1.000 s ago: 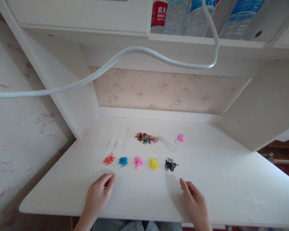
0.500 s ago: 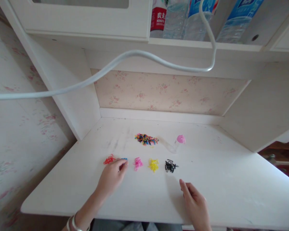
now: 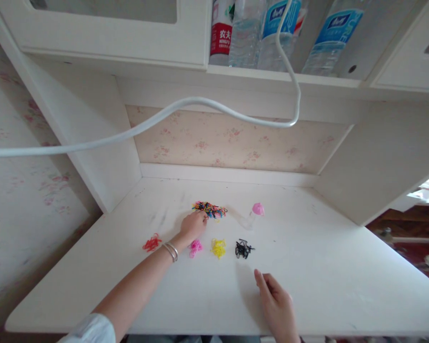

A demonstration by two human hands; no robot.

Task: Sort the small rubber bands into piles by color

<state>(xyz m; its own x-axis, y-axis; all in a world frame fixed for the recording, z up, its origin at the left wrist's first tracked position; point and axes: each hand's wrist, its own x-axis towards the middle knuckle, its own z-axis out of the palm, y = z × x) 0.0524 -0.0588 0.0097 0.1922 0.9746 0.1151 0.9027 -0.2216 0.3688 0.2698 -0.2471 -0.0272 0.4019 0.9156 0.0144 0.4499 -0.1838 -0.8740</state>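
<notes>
Many mixed bands (image 3: 214,209) — heaped just beyond the left grip (image 3: 193,226).

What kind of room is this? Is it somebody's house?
It's probably a room in a home, with a white desk to work at. The clues are the flowery wallpaper, the cupboard over the desk, and the drink bottles on the shelf.

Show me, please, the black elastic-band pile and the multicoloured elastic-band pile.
Black elastic-band pile (image 3: 242,249): head view, its middle.
Multicoloured elastic-band pile (image 3: 211,209): head view, its visible middle.
</notes>
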